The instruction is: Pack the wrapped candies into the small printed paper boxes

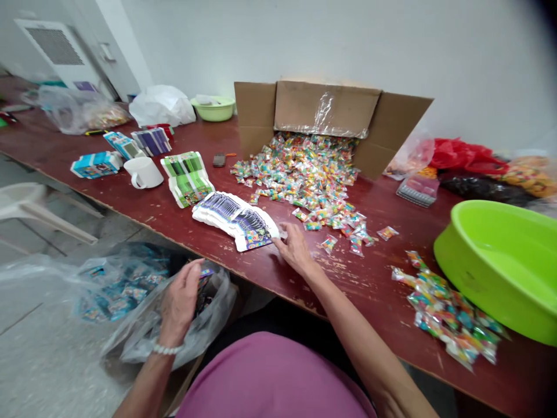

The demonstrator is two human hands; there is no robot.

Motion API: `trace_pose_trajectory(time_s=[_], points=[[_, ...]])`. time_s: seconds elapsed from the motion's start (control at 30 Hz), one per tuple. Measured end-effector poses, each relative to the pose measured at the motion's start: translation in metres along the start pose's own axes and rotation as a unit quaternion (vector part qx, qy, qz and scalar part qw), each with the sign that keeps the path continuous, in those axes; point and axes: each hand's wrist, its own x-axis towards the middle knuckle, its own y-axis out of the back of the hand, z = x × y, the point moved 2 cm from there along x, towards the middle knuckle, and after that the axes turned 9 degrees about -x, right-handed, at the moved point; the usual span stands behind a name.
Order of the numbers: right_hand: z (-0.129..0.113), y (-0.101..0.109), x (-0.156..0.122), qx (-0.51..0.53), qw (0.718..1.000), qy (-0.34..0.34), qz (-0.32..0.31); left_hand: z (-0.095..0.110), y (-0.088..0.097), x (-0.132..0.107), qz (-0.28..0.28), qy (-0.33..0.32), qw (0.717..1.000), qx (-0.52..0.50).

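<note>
My right hand (295, 248) is at the near right end of a fanned stack of flat purple-and-white printed cartons (255, 226). Its thumb and fingertips are closed on the edge of the end carton. Lower down, off the table's front edge, my left hand (180, 299) is over a clear plastic bag (141, 342) with dark packets inside. Its fingers are pressed together, and a small purple printed piece shows beside the fingertips; whether they grip it is unclear. Small clear-wrapped colourful candies (313, 180) spill from a tipped cardboard box (326, 107) beyond the cartons.
Green cartons (188, 179), a white mug (143, 173) and blue cartons (96, 165) stand left on the red table (369, 302). A green basin (491, 273) is at right beside more candies (448, 316). A bag of blue packets (119, 293) and a white stool (39, 203) are below left.
</note>
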Motion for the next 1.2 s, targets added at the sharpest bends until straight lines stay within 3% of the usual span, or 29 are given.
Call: trace_pose_trajectory(time_s=[0.1, 0.17, 0.27, 0.33, 0.4, 0.5, 0.6, 0.67, 0.73, 1.0, 1.2], points=[[0.002, -0.010, 0.013, -0.048, 0.998, 0.004, -0.029, -0.018, 0.024, 0.010, 0.026, -0.021, 0.987, 0.157], [0.001, -0.015, 0.013, -0.104, 0.993, 0.010, -0.060, -0.013, 0.018, 0.012, 0.013, -0.089, 0.980, 0.178], [0.000, -0.017, 0.013, -0.144, 0.985, 0.018, -0.090, 0.010, -0.018, 0.016, -0.033, -0.199, 0.959, 0.197], [0.000, -0.017, 0.014, -0.139, 0.985, 0.018, -0.100, 0.024, -0.046, 0.023, -0.033, -0.220, 0.941, 0.254], [0.001, -0.016, 0.016, -0.127, 0.986, 0.015, -0.108, 0.032, -0.069, 0.032, -0.043, -0.214, 0.931, 0.292], [0.003, -0.018, 0.017, -0.119, 0.987, 0.010, -0.108, 0.029, -0.086, 0.046, -0.057, -0.155, 0.960, 0.226], [0.006, -0.019, 0.015, -0.082, 0.994, -0.020, -0.073, 0.018, -0.087, 0.053, -0.059, -0.075, 0.995, 0.018], [0.011, -0.019, 0.015, 0.009, 0.997, -0.061, -0.043, 0.013, -0.086, 0.054, -0.067, -0.038, 0.990, -0.121], [0.016, -0.020, 0.014, 0.119, 0.988, -0.092, -0.028, 0.013, -0.084, 0.051, -0.080, -0.019, 0.978, -0.191], [0.026, -0.019, 0.018, 0.307, 0.944, -0.123, 0.014, 0.027, -0.084, 0.045, -0.093, -0.043, 0.985, -0.142], [0.007, 0.020, 0.010, 0.377, 0.920, -0.107, -0.007, 0.059, -0.070, 0.039, -0.034, -0.163, 0.986, -0.012]])
